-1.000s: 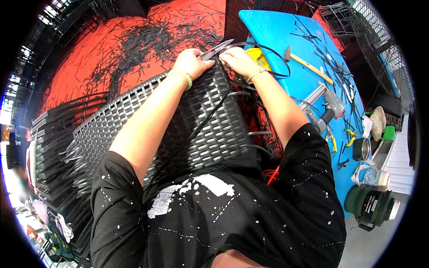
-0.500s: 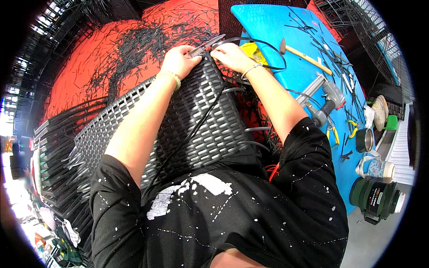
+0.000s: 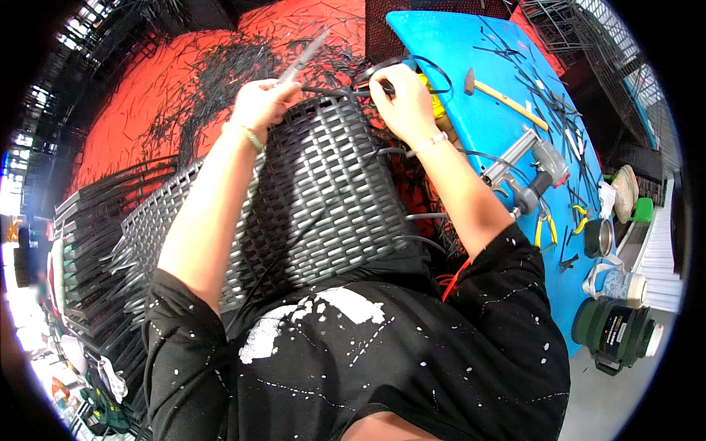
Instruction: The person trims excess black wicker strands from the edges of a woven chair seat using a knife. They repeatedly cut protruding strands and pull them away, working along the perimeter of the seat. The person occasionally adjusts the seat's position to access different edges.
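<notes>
My left hand is closed around a long, pointed metal blade, which points up and away; its handle is hidden in my fingers. My right hand grips a black plastic strip that loops out to the right. Part of this strip runs across the far edge of a black woven wicker panel, towards my left hand. The panel is tilted up against my lap, between my forearms. Both hands are at its far end, left and right of the corner.
Right of the panel, a blue board carries a hammer, a nail gun, yellow-handled pliers and a metal cup. Black scraps litter the red floor. A dark green jug stands at the lower right.
My left hand has moved left and towards me with the blade, away from the panel's corner. My right hand has shifted right with the strip. The two hands are farther apart.
</notes>
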